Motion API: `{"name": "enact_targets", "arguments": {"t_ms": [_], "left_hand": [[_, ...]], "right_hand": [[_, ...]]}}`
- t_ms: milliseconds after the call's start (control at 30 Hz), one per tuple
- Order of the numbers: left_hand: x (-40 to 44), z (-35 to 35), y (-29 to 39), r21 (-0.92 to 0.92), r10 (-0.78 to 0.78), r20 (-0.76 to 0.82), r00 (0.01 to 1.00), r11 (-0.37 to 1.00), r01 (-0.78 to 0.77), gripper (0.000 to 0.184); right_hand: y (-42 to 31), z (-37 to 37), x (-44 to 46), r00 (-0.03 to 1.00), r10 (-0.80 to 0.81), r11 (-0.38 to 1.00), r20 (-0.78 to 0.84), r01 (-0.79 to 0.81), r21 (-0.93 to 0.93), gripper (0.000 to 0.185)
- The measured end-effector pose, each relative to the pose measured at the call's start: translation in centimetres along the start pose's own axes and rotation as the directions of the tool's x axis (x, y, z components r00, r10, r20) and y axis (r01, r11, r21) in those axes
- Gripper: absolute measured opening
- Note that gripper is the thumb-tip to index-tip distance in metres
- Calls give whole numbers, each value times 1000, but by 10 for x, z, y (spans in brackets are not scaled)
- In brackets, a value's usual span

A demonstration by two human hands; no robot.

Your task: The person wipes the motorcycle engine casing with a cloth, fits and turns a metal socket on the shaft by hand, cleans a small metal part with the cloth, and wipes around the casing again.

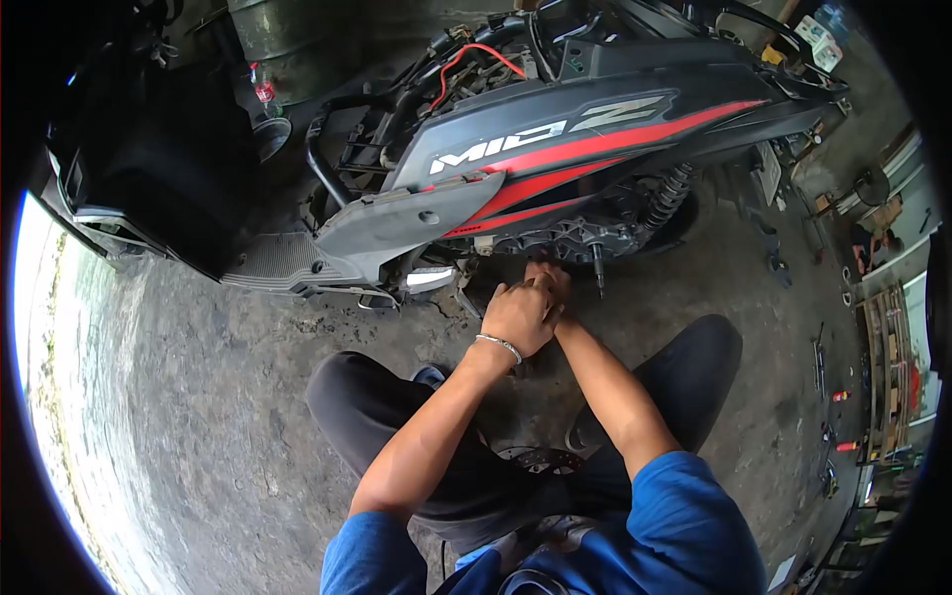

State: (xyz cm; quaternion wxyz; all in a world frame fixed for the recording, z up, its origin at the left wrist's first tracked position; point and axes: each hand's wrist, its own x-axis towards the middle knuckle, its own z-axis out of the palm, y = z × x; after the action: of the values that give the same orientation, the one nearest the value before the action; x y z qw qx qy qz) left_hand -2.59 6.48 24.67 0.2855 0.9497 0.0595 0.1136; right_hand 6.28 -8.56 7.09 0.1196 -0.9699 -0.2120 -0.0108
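Observation:
Beneath the exposed engine [570,236] of a dark scooter with a red stripe [555,139], both hands are close together. My left hand [518,315], with a bracelet at its wrist, has bent fingers that overlap the other hand; what they hold, if anything, is hidden. My right hand [550,283] reaches up to the lower engine edge, partly covered by the left, and its grip cannot be made out. A shaft [598,270] points down just right of the hands. The grey floorboard [273,260] lies to the left.
A disc [540,459] lies between my legs. At the back left are a bottle [264,91], a basin [271,137] and a drum [273,45]. Tools [818,367] lie on the floor at the right, near a wooden pallet [885,362]. Another person [873,248] is at the far right.

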Motion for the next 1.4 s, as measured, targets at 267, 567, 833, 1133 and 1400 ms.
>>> {"name": "enact_targets", "arguments": {"t_ms": [267, 567, 833, 1133, 1400], "left_hand": [[-8, -2, -1, 79, -26, -90, 996, 996, 33, 28], [-6, 7, -8, 67, 102, -28, 994, 993, -100, 35], [-10, 10, -19, 147, 115, 383, 916, 972, -184, 33], [-29, 0, -12, 134, -34, 617, 786, 989, -63, 36], [-18, 2, -17, 192, -115, 661, 742, 981, -19, 43]], "right_hand": [[16, 60, 47, 961, -270, 863, -62, 270, 427, 35], [-30, 103, 92, 877, -248, 967, -412, 199, -159, 39], [1, 22, 41, 987, 31, 913, 156, -92, 399, 57], [6, 3, 54, 956, -282, 959, -78, 284, 16, 78], [-42, 23, 89, 948, -202, 971, -246, 226, 75, 76]]}}
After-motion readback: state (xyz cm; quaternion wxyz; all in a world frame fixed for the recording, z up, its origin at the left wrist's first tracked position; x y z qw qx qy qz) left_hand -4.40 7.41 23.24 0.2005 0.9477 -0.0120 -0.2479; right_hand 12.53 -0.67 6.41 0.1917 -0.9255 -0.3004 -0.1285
